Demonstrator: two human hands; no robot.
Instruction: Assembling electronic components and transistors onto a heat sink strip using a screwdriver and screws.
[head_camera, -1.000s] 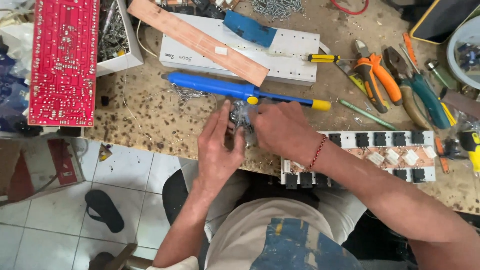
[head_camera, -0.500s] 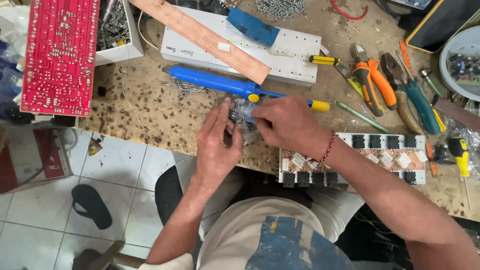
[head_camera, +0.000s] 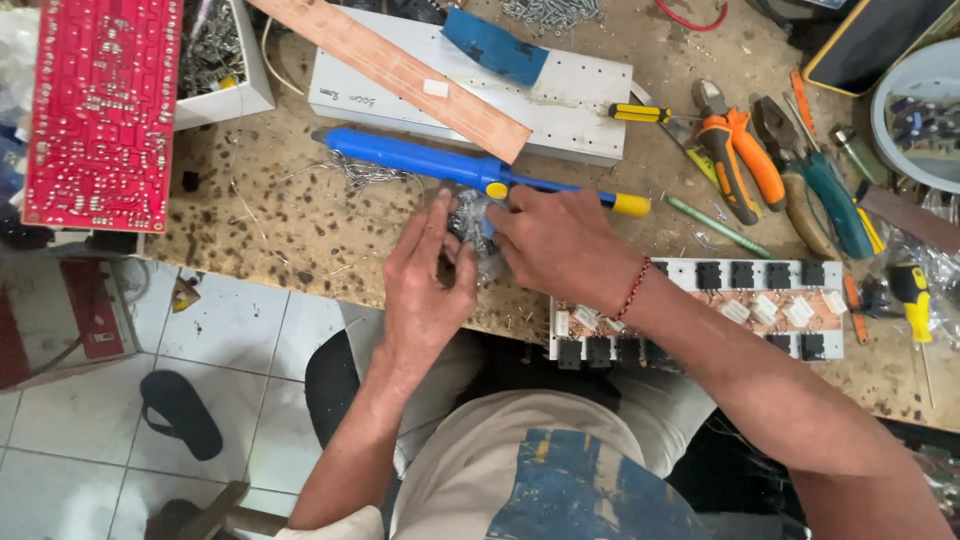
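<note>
My left hand (head_camera: 428, 282) and my right hand (head_camera: 556, 245) meet at the front edge of a scorched wooden workbench (head_camera: 260, 215). Together they pinch a small crinkled clear plastic bag (head_camera: 470, 222) with small metal parts inside; my fingers hide most of it. Just behind the hands lies a blue tool with a yellow tip (head_camera: 470, 172), stretched left to right. A red string bracelet circles my right wrist. Under my right forearm sits a white board with rows of black components (head_camera: 760, 290).
A red circuit board (head_camera: 100, 110) lies at the left. A white metal bar (head_camera: 470, 85) with a wooden strip (head_camera: 395, 70) across it is behind. Orange pliers (head_camera: 740, 150), other pliers and screwdrivers lie right. A white bowl (head_camera: 900, 120) stands far right. A sandal (head_camera: 180, 412) lies on the tiled floor.
The hands stay together on the small bag, with only small finger movements. The view has shifted slightly.
</note>
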